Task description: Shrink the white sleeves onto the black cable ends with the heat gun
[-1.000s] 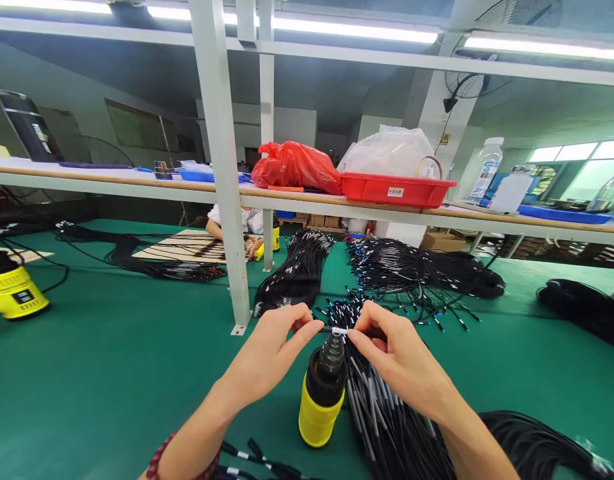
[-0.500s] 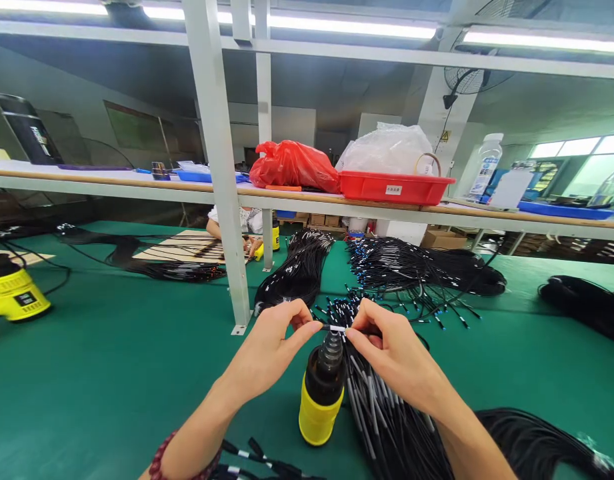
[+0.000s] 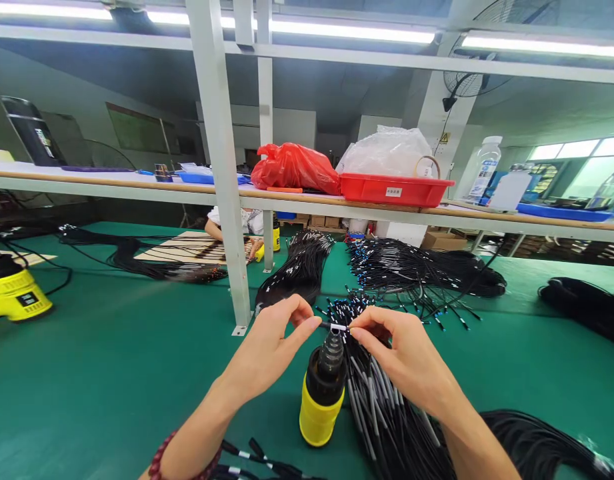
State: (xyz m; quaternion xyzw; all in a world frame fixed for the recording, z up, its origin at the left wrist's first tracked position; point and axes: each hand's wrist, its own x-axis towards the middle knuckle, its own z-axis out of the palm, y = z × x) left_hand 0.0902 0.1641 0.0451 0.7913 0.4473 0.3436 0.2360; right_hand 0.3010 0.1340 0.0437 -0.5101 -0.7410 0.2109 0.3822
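Note:
My left hand (image 3: 274,347) pinches one end of a thin black cable (image 3: 338,327) with a white section. Its other end is between the thumb and fingers of my right hand (image 3: 399,350). The cable lies level, just over the coiled metal nozzle of an upright yellow and black heat gun (image 3: 321,407). Beside the gun, a thick bundle of black cables (image 3: 387,420) with grey sleeves runs under my right hand and forearm.
More black cable bundles (image 3: 411,267) lie behind on the green table (image 3: 111,373). A white shelf post (image 3: 227,200) stands left of centre. Another yellow heat gun (image 3: 17,293) is at far left. A person's arm (image 3: 214,229) shows behind the post. A red tray (image 3: 397,190) sits on the shelf.
My right hand has shifted slightly right, and more of the cable's white section and its right end shows between my hands. My left hand has barely moved.

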